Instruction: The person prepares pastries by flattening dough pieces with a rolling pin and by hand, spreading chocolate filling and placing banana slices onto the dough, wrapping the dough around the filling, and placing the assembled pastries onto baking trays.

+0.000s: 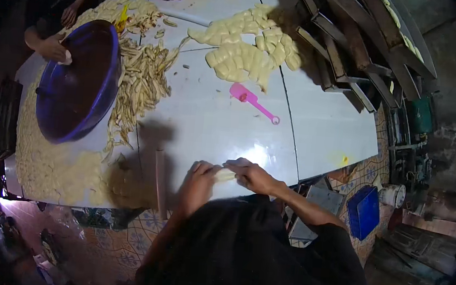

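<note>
Step in hand: looks like shaping one pale dough piece by hand, likely folding or pressing it closed; can't confirm which. Piece is at the near edge of the bench, just in front of the torso, between the two hands.

Left hand: fingers curled on the piece's left end. Right hand: fingers closed over the right end, thumb side toward the dough. Both grips narrow, both on the piece.

Next move, my read: even light pressure from both sides, no pulling; dough looks soft and would stretch. Setting it down needs a bare spot; the bench beyond the hands offers one, short of the pink scoop and dough batch. Wooden bar lies left of the left hand, within reach.

Hard to see: fingers cover both dough ends; underside and any filling hidden. Can't tell whether the piece touches the bench. Dark shirt blocks part of the near edge. Glare washes out the surface just past the right hand. Purple basin: contents too dark to make out. Co-workers at the top are cut off or lost in shadow.
</note>
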A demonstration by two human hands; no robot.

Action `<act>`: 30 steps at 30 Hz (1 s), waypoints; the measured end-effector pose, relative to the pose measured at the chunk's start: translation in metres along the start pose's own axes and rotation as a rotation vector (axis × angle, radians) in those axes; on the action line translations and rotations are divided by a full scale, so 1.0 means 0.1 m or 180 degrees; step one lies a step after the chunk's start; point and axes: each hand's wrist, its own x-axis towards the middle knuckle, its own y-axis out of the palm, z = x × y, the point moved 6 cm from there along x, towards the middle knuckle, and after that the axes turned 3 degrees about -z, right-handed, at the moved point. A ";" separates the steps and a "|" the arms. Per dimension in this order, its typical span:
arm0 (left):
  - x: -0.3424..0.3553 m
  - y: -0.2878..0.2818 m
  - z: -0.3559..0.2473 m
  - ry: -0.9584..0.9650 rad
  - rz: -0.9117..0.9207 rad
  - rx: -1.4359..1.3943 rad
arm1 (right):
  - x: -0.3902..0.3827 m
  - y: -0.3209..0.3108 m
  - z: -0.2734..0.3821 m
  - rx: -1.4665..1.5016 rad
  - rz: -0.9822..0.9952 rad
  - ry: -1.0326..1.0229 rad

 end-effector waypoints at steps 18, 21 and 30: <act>-0.30 0.37 0.57 -0.2489 -0.1559 -0.3626 | 0.21 0.46 -0.10 -0.0723 -0.0490 -0.0727; -0.06 0.11 0.18 -0.0523 -0.0626 -0.0713 | -0.11 0.39 -0.46 0.2117 -0.0595 0.1323; 0.73 -0.04 -0.95 -0.1105 -0.2507 -0.3730 | -0.89 -2.47 0.04 0.2776 -0.1183 0.0481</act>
